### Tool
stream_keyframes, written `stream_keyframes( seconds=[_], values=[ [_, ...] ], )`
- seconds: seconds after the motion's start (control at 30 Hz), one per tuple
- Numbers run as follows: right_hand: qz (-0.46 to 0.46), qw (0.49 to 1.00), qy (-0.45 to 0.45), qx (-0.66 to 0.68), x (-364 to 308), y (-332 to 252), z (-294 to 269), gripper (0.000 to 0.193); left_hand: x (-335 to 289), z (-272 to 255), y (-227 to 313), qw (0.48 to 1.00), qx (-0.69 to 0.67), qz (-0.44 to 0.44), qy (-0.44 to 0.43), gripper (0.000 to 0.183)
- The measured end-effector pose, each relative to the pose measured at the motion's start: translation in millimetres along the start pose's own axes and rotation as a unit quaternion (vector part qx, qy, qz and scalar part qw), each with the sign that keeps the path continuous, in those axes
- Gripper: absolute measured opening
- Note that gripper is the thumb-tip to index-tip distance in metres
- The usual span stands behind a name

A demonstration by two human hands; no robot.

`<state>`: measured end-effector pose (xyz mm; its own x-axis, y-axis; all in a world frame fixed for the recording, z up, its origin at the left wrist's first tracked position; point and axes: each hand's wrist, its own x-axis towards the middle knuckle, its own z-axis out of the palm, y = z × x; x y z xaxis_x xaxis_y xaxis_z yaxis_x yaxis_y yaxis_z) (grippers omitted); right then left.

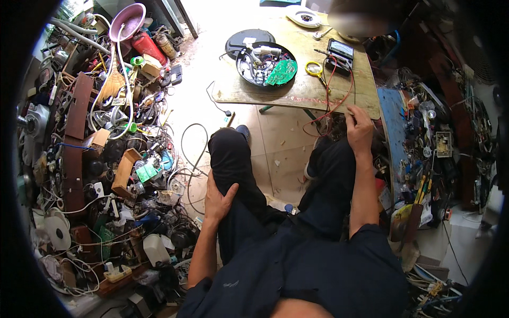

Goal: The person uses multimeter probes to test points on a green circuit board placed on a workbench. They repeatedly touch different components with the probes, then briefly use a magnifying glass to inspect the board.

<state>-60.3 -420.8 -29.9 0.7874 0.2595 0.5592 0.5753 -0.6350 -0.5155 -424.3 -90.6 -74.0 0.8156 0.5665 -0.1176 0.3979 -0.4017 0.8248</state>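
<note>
My left hand (217, 200) lies on my left thigh, thumb spread away from the fingers, holding nothing. At the front right edge of the wooden table (238, 96), my right hand (360, 129) is closed with curled fingers; whatever is in them is hidden. Red test leads (334, 106) hang over the edge beside it, from an analog multimeter (340, 50). Farther left on the table sits an opened round black appliance base (245, 78), with a green circuit board (282, 72) and wires inside. A yellow-rimmed magnifying glass (314, 69) lies between it and the meter.
A dark round cover (249, 40) lies behind the appliance, and a white round part (303, 17) at the table's back. Heaped electronic parts and cables (154, 175) fill the left side. A blue board (393, 132) and more clutter stand right. A black cable (192, 127) loops across the floor.
</note>
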Motion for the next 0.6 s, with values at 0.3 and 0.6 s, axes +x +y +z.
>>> stream_keyframes(
  seconds=[0.3, 0.6],
  values=[
    [-0.05, 0.995, -0.068, -0.047, -61.2, -75.5, -28.8, 0.019, -10.9, 9.2, 18.4, 0.989, 0.057, 0.101, 0.095, 0.098],
    [-0.088, 0.99, -0.1, -0.049, -62.9, -72.0, -22.8, 0.018, -9.1, 37.3, 80.3, 0.92, 0.124, 0.37, 0.011, 0.046]
  ],
)
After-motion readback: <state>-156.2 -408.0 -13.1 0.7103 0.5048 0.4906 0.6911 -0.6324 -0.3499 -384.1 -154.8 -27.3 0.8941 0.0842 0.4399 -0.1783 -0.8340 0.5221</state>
